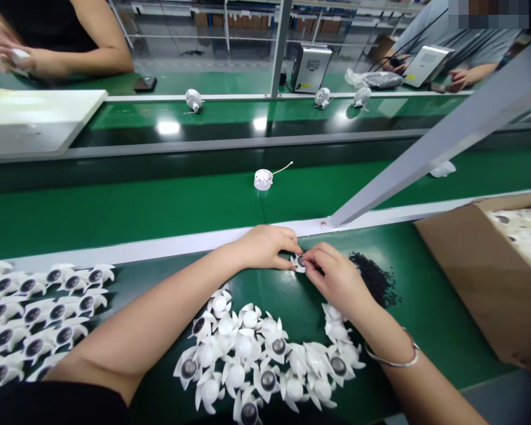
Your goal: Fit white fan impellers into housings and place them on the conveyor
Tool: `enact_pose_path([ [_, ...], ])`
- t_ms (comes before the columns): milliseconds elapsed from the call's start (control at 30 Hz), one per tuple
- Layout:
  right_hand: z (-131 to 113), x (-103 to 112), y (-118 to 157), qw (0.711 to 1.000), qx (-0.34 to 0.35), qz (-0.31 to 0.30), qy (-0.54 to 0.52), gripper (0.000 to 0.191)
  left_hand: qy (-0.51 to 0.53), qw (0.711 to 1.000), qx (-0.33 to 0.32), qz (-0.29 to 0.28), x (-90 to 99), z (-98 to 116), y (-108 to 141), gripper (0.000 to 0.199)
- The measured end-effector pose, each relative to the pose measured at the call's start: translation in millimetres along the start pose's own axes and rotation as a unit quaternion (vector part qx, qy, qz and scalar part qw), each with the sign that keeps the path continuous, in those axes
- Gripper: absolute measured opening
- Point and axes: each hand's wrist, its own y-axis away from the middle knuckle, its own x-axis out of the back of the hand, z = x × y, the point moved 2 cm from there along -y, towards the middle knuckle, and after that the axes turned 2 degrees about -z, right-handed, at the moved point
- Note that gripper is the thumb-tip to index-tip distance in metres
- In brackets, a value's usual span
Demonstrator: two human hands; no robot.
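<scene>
My left hand (265, 248) and my right hand (331, 277) meet over the green bench (429, 336), their fingertips pinching a small white fan rotor (298, 262) with a dark centre. Its exact grip is partly hidden by my fingers. Just right of my right hand lies a heap of black granules (374, 280). Below my wrists sits a loose pile of white fan rotors (248, 360), some domed side up and others showing dark centres. Further left, similar rotors (35, 313) lie in overlapping rows, dark centres up.
A cardboard box (482, 277) of white parts stands at right. Beyond the white rail (172, 245), a green conveyor belt (137, 212) carries a small white fan unit (263, 179) with a wire. A grey strut (442, 136) slants overhead. Co-workers sit across the line.
</scene>
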Motion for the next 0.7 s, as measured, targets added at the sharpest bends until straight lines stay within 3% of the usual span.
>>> enact_pose_path([
  [200, -2, -1, -1, 1.000, 0.004, 0.000, 0.023, 0.012, 0.003, 1.000, 0.000, 0.000, -0.2, -3, -1, 0.025],
  [467, -2, 4, -4, 0.997, 0.034, -0.053, 0.039, 0.017, 0.008, 1.000, 0.008, 0.001, 0.8, -1, -1, 0.024],
  [700, -3, 6, -11, 0.992, -0.097, -0.031, -0.077, 0.012, 0.006, 1.000, 0.001, -0.004, 0.7, -2, -1, 0.023],
])
